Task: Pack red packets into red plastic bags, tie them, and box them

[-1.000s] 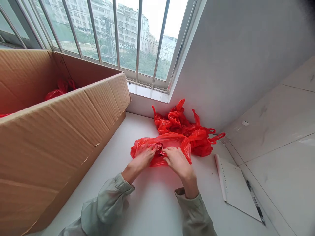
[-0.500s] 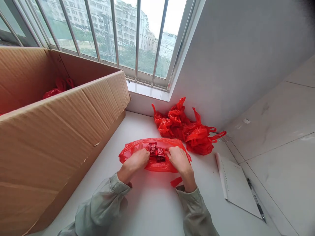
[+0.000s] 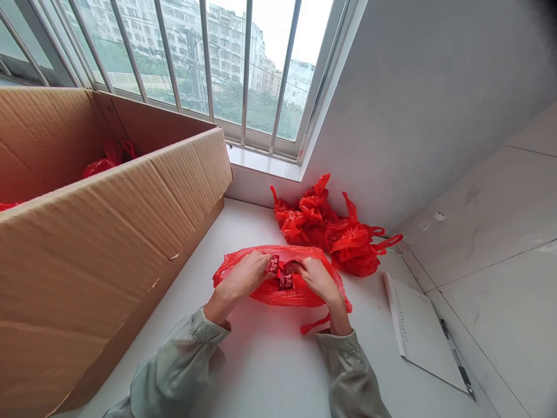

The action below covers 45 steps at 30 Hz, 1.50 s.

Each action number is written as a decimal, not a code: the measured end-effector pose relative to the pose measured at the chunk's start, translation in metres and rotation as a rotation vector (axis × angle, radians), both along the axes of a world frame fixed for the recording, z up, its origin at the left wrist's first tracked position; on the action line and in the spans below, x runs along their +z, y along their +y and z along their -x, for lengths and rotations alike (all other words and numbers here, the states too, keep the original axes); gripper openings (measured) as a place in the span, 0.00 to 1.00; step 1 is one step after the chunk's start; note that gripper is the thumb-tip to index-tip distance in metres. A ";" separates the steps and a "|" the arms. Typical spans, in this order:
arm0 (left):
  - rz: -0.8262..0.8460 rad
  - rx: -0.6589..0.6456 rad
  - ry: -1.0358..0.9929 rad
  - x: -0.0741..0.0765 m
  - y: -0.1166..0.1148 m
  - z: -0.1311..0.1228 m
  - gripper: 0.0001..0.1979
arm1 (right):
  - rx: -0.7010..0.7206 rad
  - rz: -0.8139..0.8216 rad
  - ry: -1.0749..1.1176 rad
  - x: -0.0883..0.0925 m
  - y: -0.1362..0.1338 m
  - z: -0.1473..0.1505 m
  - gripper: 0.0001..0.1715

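Observation:
A red plastic bag (image 3: 278, 299) lies open on the white table, its mouth spread wide. Inside it are small dark-red packets with pale printing, one packet (image 3: 286, 282) at the middle. My left hand (image 3: 247, 273) reaches in from the left, fingers closed on another printed packet (image 3: 272, 265). From the right, my right hand (image 3: 319, 280) dips into the bag with thumb and fingers pinched at a dark-red packet (image 3: 290, 266), partly hidden by the fingers. One strap of the bag trails beside my right wrist.
A big open cardboard box (image 3: 130, 244) fills the left side, with red bags (image 3: 102, 165) inside. Several knotted red bags (image 3: 331, 226) lie against the wall behind. At right are a notepad (image 3: 422, 331) and a pen (image 3: 458, 360). A barred window (image 3: 226, 75) stands beyond.
Both hands have shifted slightly within the bag, and the packets between them have moved and turned. The bag's right edge is spread a little further out.

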<state>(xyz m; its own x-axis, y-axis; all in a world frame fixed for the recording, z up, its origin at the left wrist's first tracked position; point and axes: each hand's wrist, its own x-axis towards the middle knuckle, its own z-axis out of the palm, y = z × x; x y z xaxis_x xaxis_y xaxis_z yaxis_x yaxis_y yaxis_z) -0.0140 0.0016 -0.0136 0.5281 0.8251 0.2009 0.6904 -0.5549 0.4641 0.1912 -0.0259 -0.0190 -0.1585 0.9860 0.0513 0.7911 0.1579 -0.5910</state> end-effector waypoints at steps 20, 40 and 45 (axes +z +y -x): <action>0.499 -0.088 -0.377 0.027 0.003 -0.006 0.07 | 0.100 0.143 0.419 0.011 -0.004 -0.004 0.18; 0.260 -0.012 -0.154 0.012 0.010 -0.010 0.12 | -0.094 0.034 0.265 0.010 -0.004 0.004 0.12; 0.071 0.063 0.075 -0.021 0.015 -0.015 0.10 | -0.299 0.020 -0.149 0.005 -0.003 0.001 0.14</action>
